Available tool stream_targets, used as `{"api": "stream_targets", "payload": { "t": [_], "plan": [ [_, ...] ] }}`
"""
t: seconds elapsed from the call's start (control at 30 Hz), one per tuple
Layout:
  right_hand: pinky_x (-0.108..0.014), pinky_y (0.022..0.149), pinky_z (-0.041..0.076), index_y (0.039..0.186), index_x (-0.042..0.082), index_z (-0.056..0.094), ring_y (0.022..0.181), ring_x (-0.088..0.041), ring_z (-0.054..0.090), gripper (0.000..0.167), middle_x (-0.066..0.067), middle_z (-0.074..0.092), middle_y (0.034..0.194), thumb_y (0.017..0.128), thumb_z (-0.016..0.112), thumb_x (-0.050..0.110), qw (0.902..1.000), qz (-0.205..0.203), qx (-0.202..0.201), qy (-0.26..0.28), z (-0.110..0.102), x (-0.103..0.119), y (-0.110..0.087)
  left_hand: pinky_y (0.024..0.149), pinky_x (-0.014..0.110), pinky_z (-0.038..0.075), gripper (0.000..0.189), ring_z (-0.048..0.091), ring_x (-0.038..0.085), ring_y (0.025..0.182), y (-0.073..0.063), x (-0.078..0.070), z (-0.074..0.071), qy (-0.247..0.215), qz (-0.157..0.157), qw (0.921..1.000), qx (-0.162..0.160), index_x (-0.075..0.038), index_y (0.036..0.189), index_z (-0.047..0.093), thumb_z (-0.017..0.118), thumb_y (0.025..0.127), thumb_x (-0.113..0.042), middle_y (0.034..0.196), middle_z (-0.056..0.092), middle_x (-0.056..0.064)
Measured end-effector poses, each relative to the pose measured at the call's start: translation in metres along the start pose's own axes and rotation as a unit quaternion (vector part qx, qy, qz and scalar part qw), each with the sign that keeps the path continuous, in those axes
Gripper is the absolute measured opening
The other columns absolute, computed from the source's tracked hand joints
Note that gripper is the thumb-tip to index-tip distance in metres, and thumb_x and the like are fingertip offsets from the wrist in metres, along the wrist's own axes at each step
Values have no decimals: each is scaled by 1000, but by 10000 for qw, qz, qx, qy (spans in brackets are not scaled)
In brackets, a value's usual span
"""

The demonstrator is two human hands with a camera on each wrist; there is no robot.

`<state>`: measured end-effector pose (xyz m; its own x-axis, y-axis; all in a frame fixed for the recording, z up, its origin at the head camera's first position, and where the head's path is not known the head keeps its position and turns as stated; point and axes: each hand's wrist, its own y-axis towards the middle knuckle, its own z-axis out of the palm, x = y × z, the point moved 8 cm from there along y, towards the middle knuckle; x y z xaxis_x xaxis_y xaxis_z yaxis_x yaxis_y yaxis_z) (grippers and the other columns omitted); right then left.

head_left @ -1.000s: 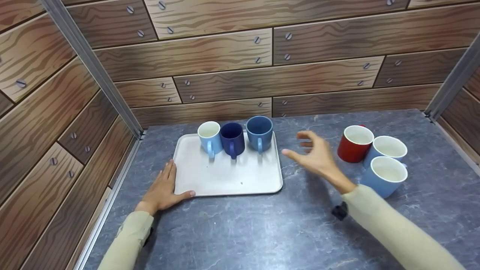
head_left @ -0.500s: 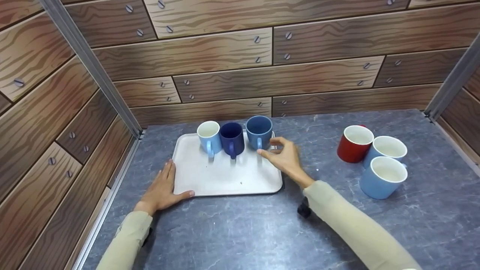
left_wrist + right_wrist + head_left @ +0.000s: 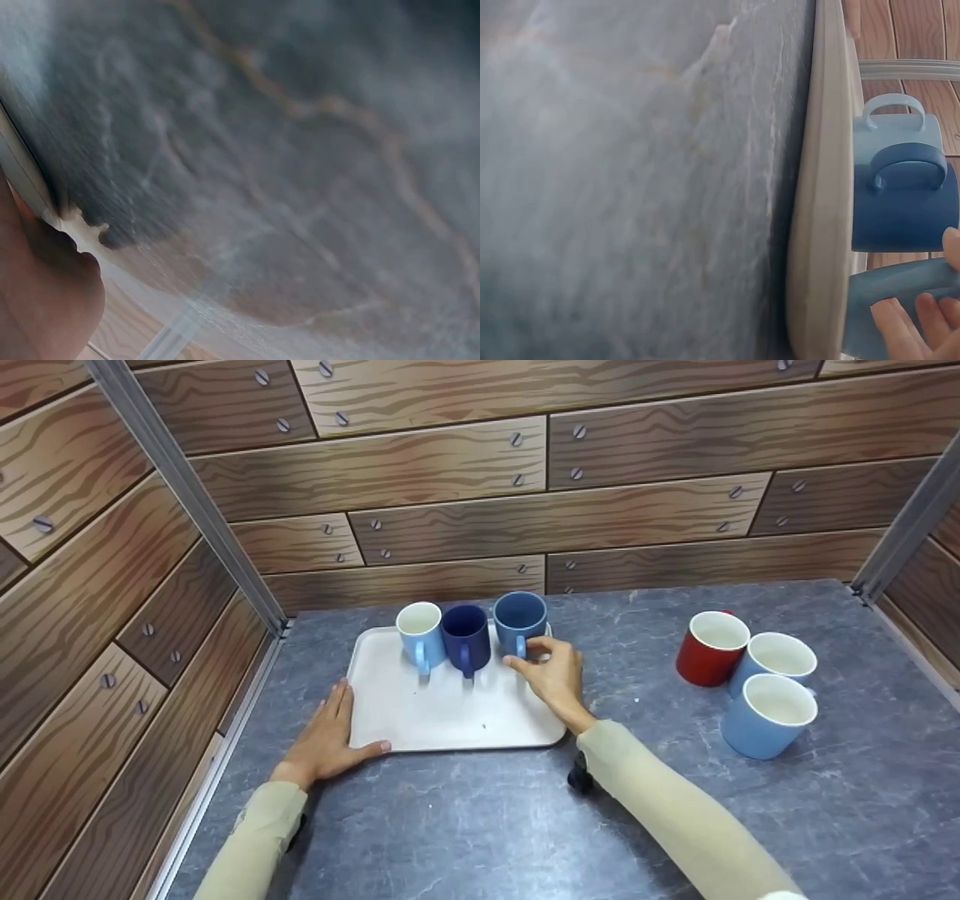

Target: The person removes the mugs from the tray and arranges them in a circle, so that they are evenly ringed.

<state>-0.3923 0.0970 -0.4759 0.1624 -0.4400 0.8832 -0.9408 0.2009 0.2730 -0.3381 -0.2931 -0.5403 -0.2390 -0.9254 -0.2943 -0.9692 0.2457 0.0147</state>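
A white tray (image 3: 427,720) lies on the table with three upright mugs along its far side: a light blue mug (image 3: 421,641), a dark navy mug (image 3: 465,639) and a medium blue mug (image 3: 517,619). Their handles face the near side. With thumb and fingers my right hand (image 3: 556,671) holds the medium blue mug at its handle; in the right wrist view fingers (image 3: 900,330) lie against its side. At the tray's left near corner my left hand (image 3: 322,742) rests with straight fingers along the edge and the thumb on the front rim.
On the right of the table stand a red mug (image 3: 705,660) with a white inside and two light blue mugs (image 3: 761,727), close together. Wood-patterned walls (image 3: 450,532) enclose the back and sides, with a metal post (image 3: 180,480) at the left corner.
My right hand has moved left from beside the tray to the medium blue mug and taken its handle. The left hand, the tray and the mugs stay in place.
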Motion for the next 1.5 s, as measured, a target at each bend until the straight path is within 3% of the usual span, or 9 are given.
{"api": "stream_targets", "payload": {
  "t": [0.2,0.43,0.63,1.1,1.37,1.5],
  "plan": [
    [-38,81,67,110,7,85,90,-26,81,28,-12,83,102,85,92,18,9999,-83,-49,-122,-3,2,0,135,57,15,132,11,44,165,0,0,-1,-20,32,10000,-52,10,167,12,67,87,-80,177,7,27],
    [-43,87,67,118,2,82,102,-31,81,29,-18,81,111,92,85,14,9998,-175,-106,69,-10,-1,-1,135,57,15,132,10,44,165,0,0,1,2,26,10000,-17,10,166,12,66,87,-80,177,6,27],
    [-43,86,67,122,-3,79,101,-31,81,30,-20,80,111,97,80,14,9994,-137,-180,256,-13,-5,1,135,58,15,132,10,45,165,0,1,2,4,-17,10000,-6,9,167,11,66,87,-81,177,6,27],
    [-21,77,61,125,2,79,102,-31,80,30,-18,79,116,97,81,13,9992,149,-250,268,-25,-11,5,135,56,13,134,7,42,166,0,1,1,-53,-68,9999,93,9,167,10,66,86,-82,178,3,26],
    [-6,67,51,123,1,80,103,-34,79,30,-19,78,117,94,83,12,9982,81,-376,460,-47,-1,6,135,56,13,134,9,44,165,2,1,-3,-15,7,10000,13,9,167,10,66,86,-82,178,4,27],
    [-5,68,52,123,0,79,103,-32,79,31,-21,78,117,95,83,10,9977,166,-384,542,-62,-5,4,135,57,13,134,8,45,165,1,1,0,0,-20,10000,58,10,167,9,65,86,-82,177,4,28]
  ]
}}
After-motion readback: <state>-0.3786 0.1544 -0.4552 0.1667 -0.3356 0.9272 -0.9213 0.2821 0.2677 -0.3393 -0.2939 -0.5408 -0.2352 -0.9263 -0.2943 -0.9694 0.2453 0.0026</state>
